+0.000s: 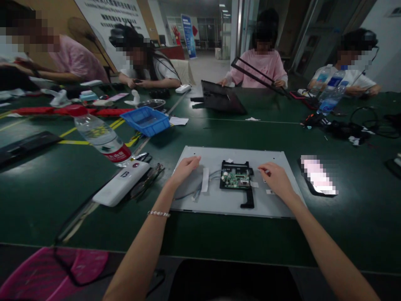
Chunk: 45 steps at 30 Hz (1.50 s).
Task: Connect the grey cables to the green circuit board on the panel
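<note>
A flat grey panel (206,205) lies on the green table, with a green circuit board (235,178) in a black bracket (247,198) at its middle. Thin grey cables (214,175) run left from the board, past a white tape strip (205,180). Over the panel's left part is my left hand (187,168), its fingers curled together; whether anything small is in them is hidden. My right hand (275,177) is above the right part, beside the board, thumb and fingertips close together. What it may pinch is too small to name.
A water bottle (105,140), a white power bank (122,184) and a blue basket (148,121) are on the left. A phone (318,175) lies right of the panel. Across the green table (351,234), several people sit, near a dark screen (222,98) and plastic bottles (332,92).
</note>
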Each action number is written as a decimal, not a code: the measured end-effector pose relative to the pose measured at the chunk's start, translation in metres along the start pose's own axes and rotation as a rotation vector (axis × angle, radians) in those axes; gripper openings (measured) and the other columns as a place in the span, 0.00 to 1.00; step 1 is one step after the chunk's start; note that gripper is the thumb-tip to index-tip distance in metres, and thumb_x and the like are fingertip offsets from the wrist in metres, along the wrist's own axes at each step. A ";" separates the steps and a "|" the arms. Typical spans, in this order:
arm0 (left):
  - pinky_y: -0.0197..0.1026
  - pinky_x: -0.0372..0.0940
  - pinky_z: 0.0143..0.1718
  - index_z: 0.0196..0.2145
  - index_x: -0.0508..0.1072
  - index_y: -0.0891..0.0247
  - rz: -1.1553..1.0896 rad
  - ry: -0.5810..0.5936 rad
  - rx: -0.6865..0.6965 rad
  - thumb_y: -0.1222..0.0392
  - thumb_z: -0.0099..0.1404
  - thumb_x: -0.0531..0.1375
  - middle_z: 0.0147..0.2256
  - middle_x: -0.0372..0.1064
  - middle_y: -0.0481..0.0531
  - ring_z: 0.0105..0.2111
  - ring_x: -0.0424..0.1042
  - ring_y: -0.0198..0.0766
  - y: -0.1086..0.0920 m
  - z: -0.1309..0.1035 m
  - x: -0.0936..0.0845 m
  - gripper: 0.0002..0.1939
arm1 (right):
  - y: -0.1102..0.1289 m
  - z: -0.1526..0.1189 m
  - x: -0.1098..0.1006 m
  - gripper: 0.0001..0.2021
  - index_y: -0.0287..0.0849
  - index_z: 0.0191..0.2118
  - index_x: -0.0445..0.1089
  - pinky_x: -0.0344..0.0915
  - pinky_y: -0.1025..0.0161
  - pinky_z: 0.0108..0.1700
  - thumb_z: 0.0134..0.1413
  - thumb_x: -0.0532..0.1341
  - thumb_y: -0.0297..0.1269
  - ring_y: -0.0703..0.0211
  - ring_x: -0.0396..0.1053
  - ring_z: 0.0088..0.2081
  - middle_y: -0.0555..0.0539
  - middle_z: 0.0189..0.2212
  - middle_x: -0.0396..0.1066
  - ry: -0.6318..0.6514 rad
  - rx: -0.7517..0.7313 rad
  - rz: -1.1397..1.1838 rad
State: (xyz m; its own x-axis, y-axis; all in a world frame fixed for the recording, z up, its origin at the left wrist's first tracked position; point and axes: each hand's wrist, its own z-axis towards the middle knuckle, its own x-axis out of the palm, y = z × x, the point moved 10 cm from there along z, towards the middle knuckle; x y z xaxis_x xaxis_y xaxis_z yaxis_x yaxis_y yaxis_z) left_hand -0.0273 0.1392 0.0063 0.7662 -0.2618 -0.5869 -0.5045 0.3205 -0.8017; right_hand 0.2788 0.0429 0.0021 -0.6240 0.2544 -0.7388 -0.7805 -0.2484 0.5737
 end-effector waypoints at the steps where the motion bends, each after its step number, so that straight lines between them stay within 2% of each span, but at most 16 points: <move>1: 0.36 0.50 0.27 0.20 0.55 0.62 -0.007 -0.022 -0.014 0.42 0.66 0.46 0.20 0.49 0.44 0.22 0.52 0.32 0.002 -0.001 -0.002 0.24 | 0.001 -0.001 0.000 0.10 0.42 0.39 0.72 0.66 0.58 0.41 0.57 0.54 0.32 0.56 0.70 0.35 0.45 0.38 0.73 0.001 0.001 0.008; 5: 0.35 0.44 0.23 0.19 0.53 0.61 -0.036 -0.059 -0.075 0.41 0.64 0.49 0.18 0.44 0.43 0.19 0.47 0.30 0.007 -0.004 -0.003 0.24 | 0.003 -0.003 0.000 0.10 0.43 0.39 0.72 0.66 0.59 0.40 0.57 0.54 0.33 0.56 0.70 0.36 0.45 0.38 0.73 -0.008 0.014 0.048; 10: 0.35 0.43 0.21 0.17 0.52 0.62 -0.057 -0.022 -0.134 0.40 0.62 0.51 0.16 0.44 0.42 0.18 0.45 0.29 0.012 -0.005 0.001 0.26 | -0.002 -0.005 0.003 0.09 0.43 0.38 0.73 0.66 0.58 0.41 0.57 0.55 0.35 0.55 0.70 0.36 0.45 0.36 0.73 -0.024 0.038 0.048; 27: 0.35 0.49 0.24 0.16 0.57 0.63 0.047 0.065 -0.041 0.46 0.66 0.49 0.16 0.50 0.43 0.19 0.51 0.30 0.003 -0.003 0.006 0.25 | -0.007 -0.003 0.011 0.09 0.44 0.37 0.73 0.66 0.59 0.40 0.56 0.55 0.34 0.55 0.70 0.36 0.46 0.36 0.72 -0.012 0.075 0.109; 45: 0.34 0.52 0.27 0.18 0.59 0.63 0.116 0.067 -0.020 0.45 0.66 0.48 0.17 0.52 0.43 0.20 0.54 0.31 -0.001 0.002 0.007 0.24 | -0.010 0.000 0.010 0.10 0.44 0.38 0.73 0.64 0.60 0.39 0.57 0.54 0.34 0.57 0.68 0.34 0.46 0.35 0.71 -0.014 0.100 0.132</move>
State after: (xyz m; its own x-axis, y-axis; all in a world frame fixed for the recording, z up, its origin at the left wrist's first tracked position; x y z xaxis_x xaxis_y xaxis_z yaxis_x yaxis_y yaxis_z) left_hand -0.0212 0.1386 0.0029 0.6740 -0.2844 -0.6818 -0.5966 0.3347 -0.7294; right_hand 0.2802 0.0481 -0.0102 -0.7213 0.2390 -0.6501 -0.6911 -0.1863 0.6983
